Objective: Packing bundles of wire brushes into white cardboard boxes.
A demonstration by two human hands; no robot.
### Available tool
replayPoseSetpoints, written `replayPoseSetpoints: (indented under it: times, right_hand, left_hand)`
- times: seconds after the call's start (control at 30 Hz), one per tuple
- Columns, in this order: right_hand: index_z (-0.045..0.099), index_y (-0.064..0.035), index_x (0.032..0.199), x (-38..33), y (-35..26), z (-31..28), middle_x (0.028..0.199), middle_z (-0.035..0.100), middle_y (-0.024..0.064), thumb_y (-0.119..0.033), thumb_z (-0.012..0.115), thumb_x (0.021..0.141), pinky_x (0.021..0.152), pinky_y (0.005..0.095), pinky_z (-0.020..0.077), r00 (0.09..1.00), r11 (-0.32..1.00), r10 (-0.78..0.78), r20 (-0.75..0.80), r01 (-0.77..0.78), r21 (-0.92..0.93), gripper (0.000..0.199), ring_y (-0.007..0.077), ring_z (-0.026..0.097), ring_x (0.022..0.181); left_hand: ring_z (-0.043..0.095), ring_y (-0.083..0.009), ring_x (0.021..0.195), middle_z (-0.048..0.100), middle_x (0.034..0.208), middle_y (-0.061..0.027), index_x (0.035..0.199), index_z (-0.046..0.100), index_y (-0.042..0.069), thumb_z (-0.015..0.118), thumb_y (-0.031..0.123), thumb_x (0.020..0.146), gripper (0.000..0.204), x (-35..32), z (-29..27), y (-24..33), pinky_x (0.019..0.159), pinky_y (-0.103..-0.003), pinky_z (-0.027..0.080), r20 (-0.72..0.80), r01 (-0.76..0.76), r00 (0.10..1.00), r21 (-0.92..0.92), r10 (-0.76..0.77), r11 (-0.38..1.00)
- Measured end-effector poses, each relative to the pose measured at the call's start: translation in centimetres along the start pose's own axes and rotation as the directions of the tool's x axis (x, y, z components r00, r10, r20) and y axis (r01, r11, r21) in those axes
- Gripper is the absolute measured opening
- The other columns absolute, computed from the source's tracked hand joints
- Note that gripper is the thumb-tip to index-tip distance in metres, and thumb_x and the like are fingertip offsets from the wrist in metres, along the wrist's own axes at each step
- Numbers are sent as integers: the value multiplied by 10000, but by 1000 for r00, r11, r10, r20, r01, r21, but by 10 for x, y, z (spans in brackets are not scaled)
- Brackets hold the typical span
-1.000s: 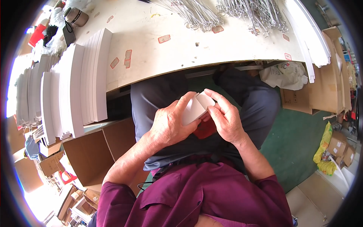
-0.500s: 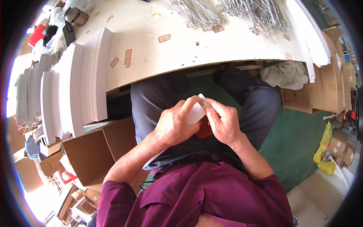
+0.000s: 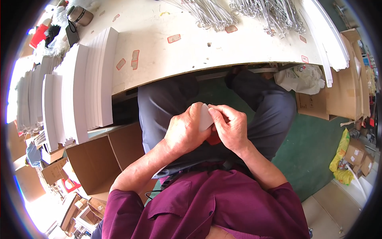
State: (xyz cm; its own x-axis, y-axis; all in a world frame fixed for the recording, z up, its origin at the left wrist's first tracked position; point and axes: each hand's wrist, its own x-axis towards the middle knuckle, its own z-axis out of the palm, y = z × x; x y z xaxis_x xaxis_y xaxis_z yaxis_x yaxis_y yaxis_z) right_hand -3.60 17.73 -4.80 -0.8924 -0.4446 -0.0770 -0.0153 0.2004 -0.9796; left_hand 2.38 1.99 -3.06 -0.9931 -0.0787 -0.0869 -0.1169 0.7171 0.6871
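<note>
Above my lap, my left hand [image 3: 184, 129] is closed round a long, narrow white carton [image 3: 205, 118] near its upper end. Part of the carton's length runs back beneath my left forearm and is hidden there. My right hand [image 3: 231, 126] closes on the same end, its thumb and fingers pinching at the edge. Those fingers cover what lies between their tips. Something red [image 3: 214, 138] shows just below both hands; its kind I cannot make out.
The white table [image 3: 159, 55] spans the far side. Stacked white cartons [image 3: 104, 79] stand at its left, and bunches of looped metal skewers [image 3: 217, 20] lie at the back. An open cardboard box [image 3: 93, 161] sits at left, a plastic bag [image 3: 300, 79] under the right edge.
My right thumb and fingers have shifted slightly left and down over the carton's end. The raised tip that stood above my fingers is lower now. My left hand keeps its hold.
</note>
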Motion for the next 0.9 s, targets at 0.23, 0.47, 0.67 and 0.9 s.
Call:
replayPoseSetpoints:
  times: [0.23,0.47,0.67,0.9]
  right_hand:
    - [697,34,1004,3,-2,12,852,769,91,-110,714,991,666,249,561,985,945,172,9,-167,282,145,75,699,763]
    - [668,8,944,3,4,5,718,696,36,-151,703,1012,495,212,448,975,907,219,33,-216,361,177,26,582,573]
    - [664,0,881,6,5,4,673,674,27,-176,711,1011,435,209,394,973,895,230,25,-222,387,223,24,536,496]
    - [638,-21,809,7,6,5,665,658,19,-141,717,1004,425,208,378,966,893,258,-15,-232,384,242,26,524,486]
  left_hand:
    - [739,-403,767,707,933,-210,1116,538,-7,805,176,798,454,-1,-1,1,607,-469,616,-80,-42,996,0,42,999]
    - [748,-397,879,732,979,-211,1202,573,13,821,196,799,507,-4,0,3,729,-462,626,9,34,999,-38,-33,999]
    - [744,-407,876,733,959,-211,1194,575,14,815,197,800,496,-7,-1,1,726,-472,624,-23,10,1000,-34,-11,999]
    - [729,-404,779,697,914,-205,1187,533,-14,780,133,760,514,-8,2,-4,646,-477,618,-39,-76,996,-12,76,997]
